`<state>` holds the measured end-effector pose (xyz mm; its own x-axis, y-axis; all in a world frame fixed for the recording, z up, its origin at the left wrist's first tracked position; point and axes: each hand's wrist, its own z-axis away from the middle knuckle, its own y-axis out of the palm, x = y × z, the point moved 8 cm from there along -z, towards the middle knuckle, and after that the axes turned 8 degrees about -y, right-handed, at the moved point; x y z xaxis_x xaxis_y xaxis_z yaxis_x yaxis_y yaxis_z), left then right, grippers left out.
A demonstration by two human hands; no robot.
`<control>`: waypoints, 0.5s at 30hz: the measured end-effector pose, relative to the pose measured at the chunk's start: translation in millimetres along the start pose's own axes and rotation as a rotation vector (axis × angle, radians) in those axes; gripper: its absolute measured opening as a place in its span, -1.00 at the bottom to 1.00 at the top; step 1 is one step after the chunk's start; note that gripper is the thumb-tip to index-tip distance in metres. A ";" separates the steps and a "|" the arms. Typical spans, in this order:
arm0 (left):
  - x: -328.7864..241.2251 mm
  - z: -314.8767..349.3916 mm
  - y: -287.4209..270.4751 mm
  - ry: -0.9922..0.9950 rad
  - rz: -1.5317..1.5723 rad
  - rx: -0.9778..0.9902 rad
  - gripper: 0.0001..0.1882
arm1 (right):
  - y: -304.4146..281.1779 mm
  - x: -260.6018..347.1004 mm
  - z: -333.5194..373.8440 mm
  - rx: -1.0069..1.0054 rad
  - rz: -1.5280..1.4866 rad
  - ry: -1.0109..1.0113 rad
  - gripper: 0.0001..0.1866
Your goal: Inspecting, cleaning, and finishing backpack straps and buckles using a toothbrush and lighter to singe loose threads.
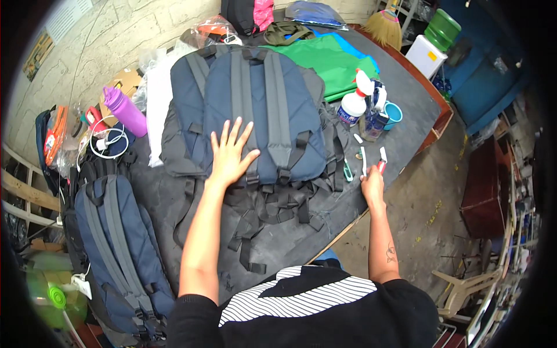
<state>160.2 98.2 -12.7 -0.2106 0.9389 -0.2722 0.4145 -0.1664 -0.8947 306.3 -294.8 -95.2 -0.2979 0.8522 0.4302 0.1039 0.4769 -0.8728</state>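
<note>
Left hand [231, 152] spread flat on navy backpack [261, 116], right hand [372, 184] gripping red-handled tool [381, 161], teal cup [393, 115] nearby

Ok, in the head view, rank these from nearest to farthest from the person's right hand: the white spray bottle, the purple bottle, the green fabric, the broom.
From the right hand:
1. White spray bottle, standing just beyond the hand near the table's right edge.
2. Green fabric, spread farther back, behind the backpacks.
3. Broom, at the table's far right corner.
4. Purple bottle, across the table on the left side.
</note>
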 end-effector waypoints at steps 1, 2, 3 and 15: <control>-2.3 6.3 9.7 -0.032 -0.006 -0.035 -0.27 | -7.0 -8.3 -1.7 -0.015 0.015 0.019 -0.72; -7.5 15.5 15.0 -0.077 0.022 -0.026 -0.29 | -26.1 -4.5 -5.3 -0.178 -0.033 -0.099 -0.77; -8.8 28.9 11.8 -0.135 0.010 -0.040 -0.29 | -48.2 8.9 -7.8 -0.338 -0.091 -0.234 -0.81; -28.4 98.7 11.4 -0.367 -0.067 0.050 -0.30 | -86.6 -12.3 -241.4 0.239 0.787 -0.070 -0.72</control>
<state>83.5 39.9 -50.1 -0.5432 0.7791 -0.3129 0.3470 -0.1310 -0.9287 530.0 -294.6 30.8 -0.2819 0.8988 -0.3358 0.1044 -0.3192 -0.9419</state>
